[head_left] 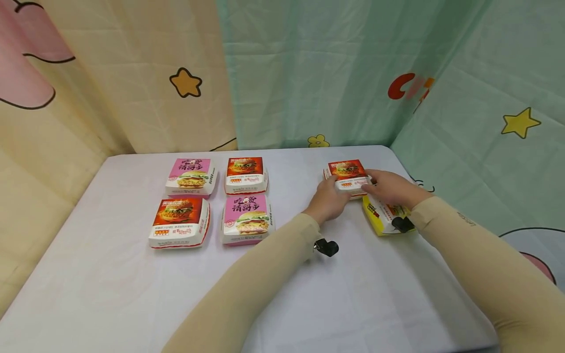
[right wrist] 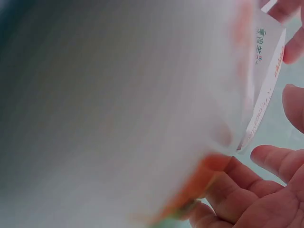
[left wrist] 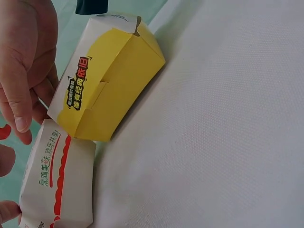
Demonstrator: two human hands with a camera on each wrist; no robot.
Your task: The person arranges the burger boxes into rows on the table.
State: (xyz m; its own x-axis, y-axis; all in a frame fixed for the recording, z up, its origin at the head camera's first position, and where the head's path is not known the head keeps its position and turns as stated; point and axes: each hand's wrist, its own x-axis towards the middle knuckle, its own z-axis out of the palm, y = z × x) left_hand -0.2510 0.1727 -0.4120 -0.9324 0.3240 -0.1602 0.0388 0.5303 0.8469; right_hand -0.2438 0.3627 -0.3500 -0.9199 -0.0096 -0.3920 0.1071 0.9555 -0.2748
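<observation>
head view: a red-topped burger box (head_left: 346, 169) is between the two sets of fingers, toward the far right of the table. the left hand (head_left: 327, 202) grips its left side, fingers bent in at the near corner; the right hand (head_left: 390, 187) holds the opposite side, thumb at the near corner and fingers around behind. how far either set of fingertips wraps underneath is hidden. holding it from both sides probably spreads the pressure, so thin card would neither tip nor crumple.

just under the right hand, nearer the person than its thumb, sits a yellow-sided burger box (head_left: 374, 218), turned at an angle. in the left wrist view its corner meets the held box's corner; whether the held box bears fully on the white tablecloth (head_left: 353, 294) cannot be told.

well left of the left fingers, four boxes stand two by two: farther off, a far pink burger box (head_left: 187, 176) and a far red burger box (head_left: 245, 171); nearer, a near red burger box (head_left: 176, 220) and a near pink burger box (head_left: 247, 218). colours alternate and the prints read from the person's side, which looks deliberate.

beyond all the fingers hangs a patterned curtain (head_left: 287, 88).
</observation>
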